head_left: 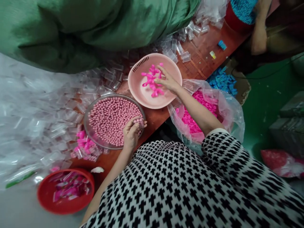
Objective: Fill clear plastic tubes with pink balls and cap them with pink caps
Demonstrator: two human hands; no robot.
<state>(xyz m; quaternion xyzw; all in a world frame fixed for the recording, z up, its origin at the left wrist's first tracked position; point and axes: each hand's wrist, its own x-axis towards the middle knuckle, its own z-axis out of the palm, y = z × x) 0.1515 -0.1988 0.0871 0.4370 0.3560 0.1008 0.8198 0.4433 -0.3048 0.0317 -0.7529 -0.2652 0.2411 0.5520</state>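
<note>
My left hand rests at the near rim of a clear round dish filled with small pink beads; its fingers are curled round a few beads. My right hand reaches into a pink plastic basket and its fingers are pinched among bright pink plastic pieces lying there. A clear bag full of the same pink pieces sits under my right forearm.
Small clear plastic bags are heaped across the brown table. A red bowl of filled packets stands near left. Green cloth covers the far side. Blue pieces and another person's arm lie far right.
</note>
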